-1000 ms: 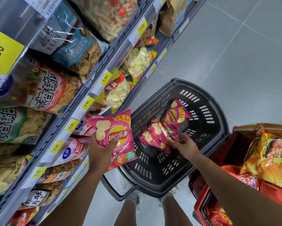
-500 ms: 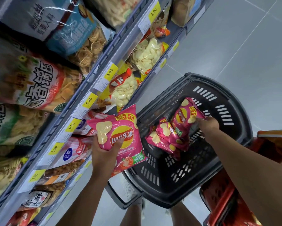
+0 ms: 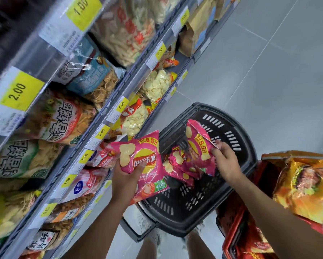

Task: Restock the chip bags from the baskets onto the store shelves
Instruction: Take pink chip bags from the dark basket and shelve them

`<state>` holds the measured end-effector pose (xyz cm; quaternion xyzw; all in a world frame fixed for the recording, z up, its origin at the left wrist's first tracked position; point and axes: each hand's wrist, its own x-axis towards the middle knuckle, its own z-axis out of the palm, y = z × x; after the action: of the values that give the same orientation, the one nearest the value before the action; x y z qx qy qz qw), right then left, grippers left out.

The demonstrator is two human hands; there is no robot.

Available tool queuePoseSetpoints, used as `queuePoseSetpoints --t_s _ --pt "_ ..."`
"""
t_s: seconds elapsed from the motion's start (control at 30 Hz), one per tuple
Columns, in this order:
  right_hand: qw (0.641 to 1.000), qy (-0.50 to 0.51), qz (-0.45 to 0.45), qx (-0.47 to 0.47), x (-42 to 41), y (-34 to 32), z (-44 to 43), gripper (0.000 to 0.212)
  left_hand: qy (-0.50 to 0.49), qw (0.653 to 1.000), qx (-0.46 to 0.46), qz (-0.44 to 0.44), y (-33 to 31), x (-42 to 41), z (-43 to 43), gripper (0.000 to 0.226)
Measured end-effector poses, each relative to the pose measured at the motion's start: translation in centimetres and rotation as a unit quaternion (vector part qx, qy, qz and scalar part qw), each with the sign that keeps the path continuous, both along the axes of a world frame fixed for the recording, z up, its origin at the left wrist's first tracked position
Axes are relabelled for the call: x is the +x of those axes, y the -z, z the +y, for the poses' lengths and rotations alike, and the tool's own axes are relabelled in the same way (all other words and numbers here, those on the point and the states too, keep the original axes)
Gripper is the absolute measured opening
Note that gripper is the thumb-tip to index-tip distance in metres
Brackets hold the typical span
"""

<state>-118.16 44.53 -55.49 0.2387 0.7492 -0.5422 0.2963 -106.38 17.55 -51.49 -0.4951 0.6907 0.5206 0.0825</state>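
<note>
Head view, looking down an aisle. At 7 o'clock the left hand [image 3: 125, 176] grips a pink Lay's chip bag [image 3: 142, 159] round its lower half, thumb across the front, just beside the shelf edge [image 3: 108, 101]. At 4 o'clock the right hand [image 3: 224, 159] pinches a 2nd pink bag [image 3: 198, 146] by one edge, over the black slotted plastic basket [image 3: 175, 206]. More pink bags [image 3: 177, 165] lie inside. The bags look light, air-puffed, glossy foil, prob. slippery & crushable. Best held by the crimped seam or loosely round the middle.

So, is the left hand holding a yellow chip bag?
No, the left hand grips a pink chip bag with a red and yellow logo on its front.
</note>
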Motion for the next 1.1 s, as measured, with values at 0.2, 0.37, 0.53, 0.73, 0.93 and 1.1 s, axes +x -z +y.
queuePoseSetpoints --t_s 0.2,0.37,0.53,0.73,0.93,1.1 --pt "0.994 0.049 0.017 -0.100 2.0 -7.7 -0.8 0.020 0.028 0.998 0.044 0.023 -4.3 -2.8 2.5 0.097" --pt "0.983 0.069 0.022 -0.166 2.4 -14.5 -0.9 0.028 0.015 0.996 0.079 0.032 -9.3 -3.6 3.8 0.095" --pt "0.974 0.070 0.077 -0.200 1.7 -22.5 -0.4 0.021 0.005 0.995 0.088 0.039 -16.2 -3.8 4.9 0.092" --pt "0.969 0.005 0.166 -0.184 0.7 -32.8 0.1 0.057 -0.005 0.993 0.098 0.066 -25.5 -5.3 5.7 0.105" --pt "0.953 -0.061 0.243 -0.169 0.1 -42.1 1.4 0.061 0.001 0.987 0.111 0.113 -33.2 -6.8 6.7 0.096" --pt "0.940 -0.074 0.280 -0.181 0.6 -47.3 2.3 0.080 0.007 0.974 0.132 0.186 -38.9 -7.0 7.8 0.093"
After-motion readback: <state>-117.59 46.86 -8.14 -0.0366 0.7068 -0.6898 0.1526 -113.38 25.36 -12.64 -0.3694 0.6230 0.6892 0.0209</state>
